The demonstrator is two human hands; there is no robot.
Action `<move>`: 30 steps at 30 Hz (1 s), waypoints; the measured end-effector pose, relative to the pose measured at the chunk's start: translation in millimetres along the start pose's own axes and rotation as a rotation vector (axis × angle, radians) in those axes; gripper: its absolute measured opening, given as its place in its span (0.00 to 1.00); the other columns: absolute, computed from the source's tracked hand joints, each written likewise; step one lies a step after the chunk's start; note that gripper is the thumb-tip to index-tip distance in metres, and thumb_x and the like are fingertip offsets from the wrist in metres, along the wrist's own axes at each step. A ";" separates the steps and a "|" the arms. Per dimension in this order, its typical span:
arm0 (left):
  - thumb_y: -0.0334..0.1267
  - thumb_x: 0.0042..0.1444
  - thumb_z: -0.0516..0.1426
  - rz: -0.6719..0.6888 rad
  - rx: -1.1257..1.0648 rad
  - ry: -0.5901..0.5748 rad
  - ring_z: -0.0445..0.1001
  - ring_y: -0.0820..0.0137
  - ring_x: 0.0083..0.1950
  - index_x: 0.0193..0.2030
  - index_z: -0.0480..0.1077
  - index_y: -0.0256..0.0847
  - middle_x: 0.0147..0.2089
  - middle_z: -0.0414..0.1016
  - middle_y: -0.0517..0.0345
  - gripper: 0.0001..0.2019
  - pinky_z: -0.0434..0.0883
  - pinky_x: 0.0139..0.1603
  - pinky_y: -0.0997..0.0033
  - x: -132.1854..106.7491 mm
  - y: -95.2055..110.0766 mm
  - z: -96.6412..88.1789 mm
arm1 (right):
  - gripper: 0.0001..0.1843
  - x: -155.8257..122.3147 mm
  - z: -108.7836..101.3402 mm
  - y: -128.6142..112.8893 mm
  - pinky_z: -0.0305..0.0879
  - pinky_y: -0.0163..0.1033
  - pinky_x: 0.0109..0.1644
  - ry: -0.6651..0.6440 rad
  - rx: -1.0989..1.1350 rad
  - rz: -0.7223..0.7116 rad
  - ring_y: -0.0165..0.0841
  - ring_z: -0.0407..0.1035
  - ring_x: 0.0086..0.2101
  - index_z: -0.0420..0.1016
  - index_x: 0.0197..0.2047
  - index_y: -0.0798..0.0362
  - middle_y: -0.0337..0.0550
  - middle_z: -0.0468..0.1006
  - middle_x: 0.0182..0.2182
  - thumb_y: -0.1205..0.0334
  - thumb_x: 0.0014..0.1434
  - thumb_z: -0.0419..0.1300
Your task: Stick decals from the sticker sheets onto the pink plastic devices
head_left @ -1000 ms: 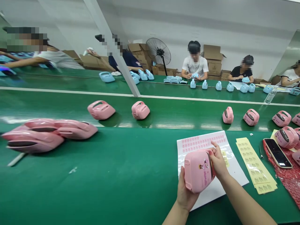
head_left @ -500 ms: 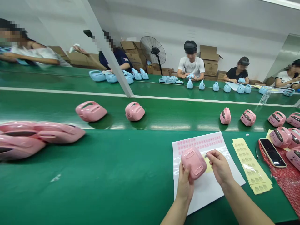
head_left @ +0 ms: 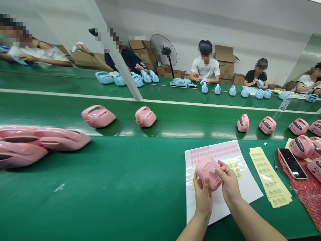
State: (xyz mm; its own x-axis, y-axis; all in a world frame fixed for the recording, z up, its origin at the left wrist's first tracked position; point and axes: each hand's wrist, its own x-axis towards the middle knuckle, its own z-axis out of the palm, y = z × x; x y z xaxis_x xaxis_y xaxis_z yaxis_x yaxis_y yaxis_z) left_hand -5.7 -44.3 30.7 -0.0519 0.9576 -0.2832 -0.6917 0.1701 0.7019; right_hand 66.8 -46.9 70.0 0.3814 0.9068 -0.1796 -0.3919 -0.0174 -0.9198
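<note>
My left hand [head_left: 203, 197] is closed around a pink plastic toy casing [head_left: 206, 167], its rounded flat side with raised bars facing up. My right hand [head_left: 229, 180] is at the casing's right edge, thumb over its face and fingers curled by the rim. A small pale piece, likely a sticker [head_left: 214, 170], shows at the right thumb tip. Below both hands lies a white paper sheet [head_left: 200, 209] with rows of pink prints. A yellow sticker sheet [head_left: 234, 169] rests on it, partly hidden by the casing and hands.
Yellow sticker strips [head_left: 268, 177], a phone [head_left: 293, 163] and red bubble wrap [head_left: 307, 201] lie at right. Several pink toys [head_left: 302, 147] stand there, and others [head_left: 98, 116] line the green bench. Larger pink pieces [head_left: 22, 154] are at left. Co-workers sit opposite behind blue toys [head_left: 232, 90].
My right hand has moved left from beside the casing onto its edge, bringing the small piece against its face. More of the yellow sticker sheet now shows.
</note>
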 end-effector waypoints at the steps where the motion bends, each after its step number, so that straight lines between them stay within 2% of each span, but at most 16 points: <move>1: 0.52 0.36 0.65 0.005 -0.001 0.002 0.66 0.55 0.55 0.54 0.59 0.48 0.52 0.68 0.50 0.37 0.69 0.47 0.62 -0.1 -0.5 -0.2 | 0.12 0.2 -0.1 0.6 0.50 0.46 0.56 -0.001 -0.007 -0.002 0.45 0.54 0.55 0.75 0.20 0.53 0.50 0.72 0.43 0.53 0.38 0.67; 12: 0.52 0.37 0.64 0.013 0.007 0.013 0.68 0.56 0.53 0.54 0.60 0.47 0.51 0.68 0.49 0.36 0.71 0.44 0.64 0.1 -3.8 -2.3 | 0.13 0.7 -0.3 3.3 0.52 0.46 0.55 0.026 -0.023 0.014 0.46 0.56 0.54 0.74 0.19 0.53 0.49 0.72 0.41 0.53 0.37 0.67; 21: 0.53 0.36 0.65 0.019 -0.014 0.024 0.68 0.56 0.53 0.54 0.60 0.46 0.52 0.68 0.48 0.37 0.71 0.43 0.63 -0.9 -4.0 -0.4 | 0.12 -2.3 0.2 9.2 0.56 0.45 0.53 0.068 -0.168 -0.100 0.42 0.61 0.50 0.71 0.21 0.53 0.47 0.68 0.42 0.52 0.43 0.63; 23: 0.53 0.35 0.65 0.019 -0.013 0.029 0.69 0.56 0.52 0.53 0.60 0.46 0.51 0.69 0.49 0.37 0.71 0.42 0.64 -1.0 -3.1 0.1 | 0.12 -3.1 0.6 10.0 0.59 0.45 0.50 0.074 -0.250 -0.166 0.41 0.62 0.48 0.70 0.22 0.52 0.46 0.67 0.42 0.53 0.45 0.61; 25: 0.52 0.35 0.65 0.016 -0.006 0.033 0.70 0.57 0.50 0.53 0.61 0.46 0.50 0.69 0.49 0.36 0.72 0.42 0.64 -1.2 -1.7 0.7 | 0.10 -3.4 0.1 11.4 0.61 0.45 0.49 0.092 -0.359 -0.296 0.40 0.63 0.47 0.69 0.23 0.52 0.46 0.67 0.40 0.55 0.48 0.60; 28: 0.51 0.36 0.65 0.010 0.006 0.045 0.72 0.59 0.48 0.52 0.62 0.46 0.48 0.70 0.51 0.34 0.71 0.42 0.64 -2.6 0.9 2.3 | 0.06 -4.1 -3.4 15.8 0.62 0.46 0.47 0.098 -0.539 -0.591 0.39 0.64 0.44 0.72 0.25 0.50 0.45 0.67 0.39 0.59 0.51 0.58; 30: 0.50 0.36 0.65 0.013 0.008 0.046 0.72 0.61 0.47 0.51 0.62 0.46 0.47 0.70 0.52 0.34 0.71 0.43 0.65 -3.9 2.6 3.9 | 0.05 -5.5 -7.0 19.8 0.63 0.47 0.46 0.043 -0.642 -0.768 0.38 0.64 0.43 0.74 0.27 0.47 0.45 0.68 0.38 0.61 0.52 0.58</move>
State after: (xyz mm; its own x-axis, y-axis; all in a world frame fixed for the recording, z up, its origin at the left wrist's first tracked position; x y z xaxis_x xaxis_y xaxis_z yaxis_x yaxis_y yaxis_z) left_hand -4.4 -46.7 36.2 -0.0938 0.9481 -0.3039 -0.6847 0.1601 0.7110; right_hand 62.8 -55.1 50.4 0.3765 0.7517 0.5415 0.4947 0.3311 -0.8036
